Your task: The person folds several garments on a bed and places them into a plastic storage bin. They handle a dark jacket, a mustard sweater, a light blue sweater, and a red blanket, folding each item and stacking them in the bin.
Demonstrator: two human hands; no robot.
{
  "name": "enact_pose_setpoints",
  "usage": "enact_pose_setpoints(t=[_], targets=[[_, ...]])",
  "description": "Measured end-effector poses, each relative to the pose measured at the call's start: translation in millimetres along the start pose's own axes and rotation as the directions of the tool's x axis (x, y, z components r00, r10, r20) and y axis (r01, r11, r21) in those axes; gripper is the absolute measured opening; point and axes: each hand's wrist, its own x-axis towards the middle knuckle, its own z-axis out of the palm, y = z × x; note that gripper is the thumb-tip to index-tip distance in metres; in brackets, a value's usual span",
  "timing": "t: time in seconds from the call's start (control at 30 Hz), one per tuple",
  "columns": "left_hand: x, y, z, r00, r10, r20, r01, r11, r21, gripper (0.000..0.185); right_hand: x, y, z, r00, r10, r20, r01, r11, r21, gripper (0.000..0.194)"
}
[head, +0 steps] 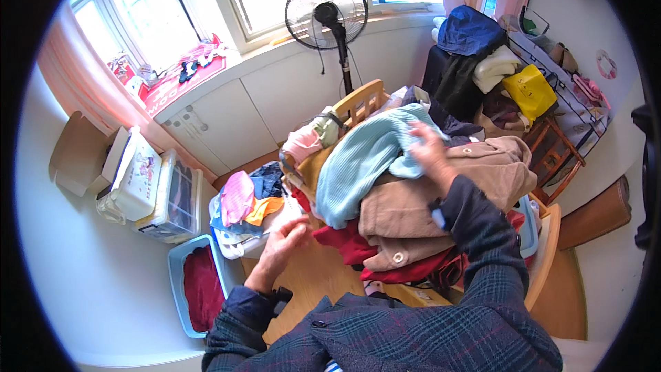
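A light blue ribbed knit garment (356, 165) lies across the top of a clothes pile. My right hand (431, 152) is at its right end, fingers partly spread and slightly blurred; whether they grip the knit cannot be told. Beneath and to the right lies a tan coat (403, 206) with buttons, over dark red cloth (343, 245). My left hand (286, 240) is left of the pile, fingers bent together, and I cannot tell whether anything is between them. Beyond it, pink cloth (237, 192), orange cloth (264, 210) and blue denim (268, 178) lie on a white bin.
A blue plastic tub (173, 274) with dark red cloth stands at lower left. Clear storage boxes (178, 201) are by the wall. A black standing fan (326, 13) stands behind the wooden bed rail (361, 101). More clothes and a yellow bag (531, 92) are heaped at upper right.
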Motion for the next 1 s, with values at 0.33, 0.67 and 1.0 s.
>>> enact_pose_setpoints(t=[0.33,0.67,1.0], targets=[[136.6,-18.8,64.7,0.993,-0.101,0.062,0.117,0.927,-0.356,0.041,-81.6,-96.8,33.5,0.431,-0.485,0.761,0.256,0.874,0.412,0.02],[100.5,14.0,27.0,0.968,0.057,0.243,-0.082,0.992,0.097,0.045,-40.9,-9.3,6.7,0.758,0.478,0.445,-0.581,0.804,0.126,0.024],[182.8,28.5,105.1,0.811,0.332,0.481,-0.568,0.645,0.512,0.078,-55.5,39.7,82.4,0.79,0.587,0.174,-0.604,0.795,0.06,0.054]])
